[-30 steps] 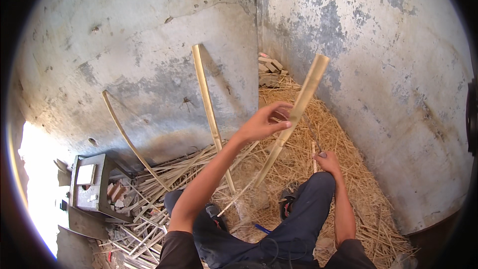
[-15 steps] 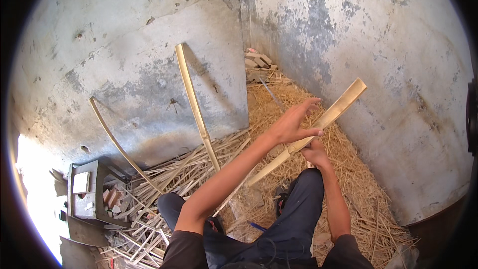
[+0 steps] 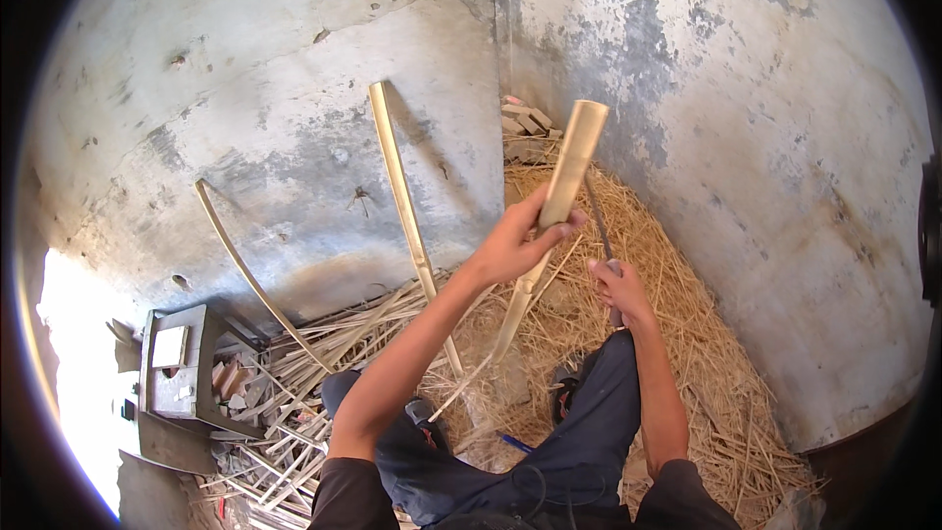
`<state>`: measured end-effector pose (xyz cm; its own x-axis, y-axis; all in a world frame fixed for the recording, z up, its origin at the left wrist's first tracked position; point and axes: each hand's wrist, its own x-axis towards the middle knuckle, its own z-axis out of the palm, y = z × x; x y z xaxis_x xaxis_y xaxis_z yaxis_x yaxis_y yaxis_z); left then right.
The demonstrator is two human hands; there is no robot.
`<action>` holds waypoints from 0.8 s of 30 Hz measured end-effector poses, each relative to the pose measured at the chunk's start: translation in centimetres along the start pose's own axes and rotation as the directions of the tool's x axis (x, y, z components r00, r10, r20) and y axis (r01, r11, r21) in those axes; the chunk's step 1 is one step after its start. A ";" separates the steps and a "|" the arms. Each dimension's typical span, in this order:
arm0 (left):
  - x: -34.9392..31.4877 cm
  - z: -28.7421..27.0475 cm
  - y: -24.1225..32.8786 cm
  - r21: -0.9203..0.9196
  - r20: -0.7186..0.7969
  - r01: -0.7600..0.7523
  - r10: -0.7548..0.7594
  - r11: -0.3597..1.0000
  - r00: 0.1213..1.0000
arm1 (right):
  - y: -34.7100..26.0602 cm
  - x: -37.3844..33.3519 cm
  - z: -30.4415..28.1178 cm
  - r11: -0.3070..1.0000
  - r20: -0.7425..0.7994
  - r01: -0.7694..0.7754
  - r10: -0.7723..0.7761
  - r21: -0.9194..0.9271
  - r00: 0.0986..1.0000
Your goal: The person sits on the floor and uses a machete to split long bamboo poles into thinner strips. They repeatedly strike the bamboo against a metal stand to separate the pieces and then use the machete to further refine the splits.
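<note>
My left hand point(image 3: 520, 243) is closed around a pale split bamboo strip point(image 3: 577, 152). The strip slants upward in front of me, its wide end high and its lower end down among the shavings between my legs. A joint shows on it just below my fingers. Right of the strip, over my knee, my right hand point(image 3: 620, 290) grips the handle of a long, narrow, dark-bladed knife point(image 3: 598, 214). Its blade points up and away, close beside the bamboo; whether the two touch I cannot tell.
One bamboo strip point(image 3: 400, 177) leans on the grey wall point(image 3: 294, 59), and a thinner curved one point(image 3: 245, 270) leans farther left. Straw-like shavings point(image 3: 687, 353) cover the floor. A wooden box point(image 3: 186, 373) stands at left, bricks point(image 3: 530, 123) lie in the corner, and a blue object point(image 3: 515, 444) lies below.
The bamboo strip has swung from a rightward slant to a steeper one. My left hand has closed around it. My right hand has moved away from the strip, and the knife blade now points upward.
</note>
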<state>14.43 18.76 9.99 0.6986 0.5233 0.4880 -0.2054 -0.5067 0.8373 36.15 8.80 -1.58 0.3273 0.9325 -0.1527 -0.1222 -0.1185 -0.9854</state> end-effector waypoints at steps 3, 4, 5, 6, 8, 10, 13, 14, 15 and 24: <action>-1.2 -2.7 -1.4 -0.150 -0.003 0.085 -0.086 0.985 0.996 | -0.3 -1.2 0.3 0.977 0.005 0.044 -0.046 0.207 0.999; -1.5 -3.3 -1.2 -0.185 -0.012 0.120 -0.124 0.975 0.992 | -0.3 -1.8 0.3 0.959 0.024 0.036 -0.044 0.280 0.999; -1.8 -3.6 -0.8 -0.243 -0.037 0.106 -0.119 0.964 0.992 | -0.4 -2.2 0.3 0.935 0.046 0.028 -0.047 0.352 0.998; -2.0 -3.6 -0.3 -0.227 -0.083 0.091 -0.112 0.970 0.990 | -0.3 -2.6 0.4 0.906 0.068 0.018 -0.051 0.422 0.996; -2.5 -3.3 0.7 -0.198 -0.167 0.063 -0.097 0.978 0.981 | 0.1 -3.3 0.5 0.856 0.094 0.009 -0.067 0.516 0.993; -2.4 -3.3 2.0 -0.210 -0.170 0.031 -0.068 0.977 0.983 | 0.6 -3.7 0.5 0.825 0.095 0.022 -0.091 0.565 0.991; -2.1 -3.1 2.8 -0.209 -0.160 -0.002 -0.032 0.978 0.987 | 1.6 -4.1 0.4 0.814 0.073 0.052 -0.115 0.578 0.991; -2.1 -3.1 2.9 -0.203 -0.156 -0.011 -0.022 0.979 0.988 | 1.9 -4.2 0.4 0.810 0.071 0.048 -0.110 0.585 0.991; -2.0 -3.1 2.8 -0.208 -0.155 -0.005 -0.028 0.978 0.987 | 2.2 -4.2 0.3 0.805 0.068 0.044 -0.104 0.591 0.992; -1.7 -3.0 -0.3 -0.177 -0.121 0.071 -0.093 0.982 0.988 | 3.0 -4.7 0.1 0.812 0.112 -0.040 -0.031 0.582 0.993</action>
<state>11.24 20.12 9.69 0.6263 0.6475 0.4341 -0.2736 -0.3389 0.9002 34.20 4.10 -3.83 0.2238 0.9681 -0.1124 -0.6575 0.0648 -0.7507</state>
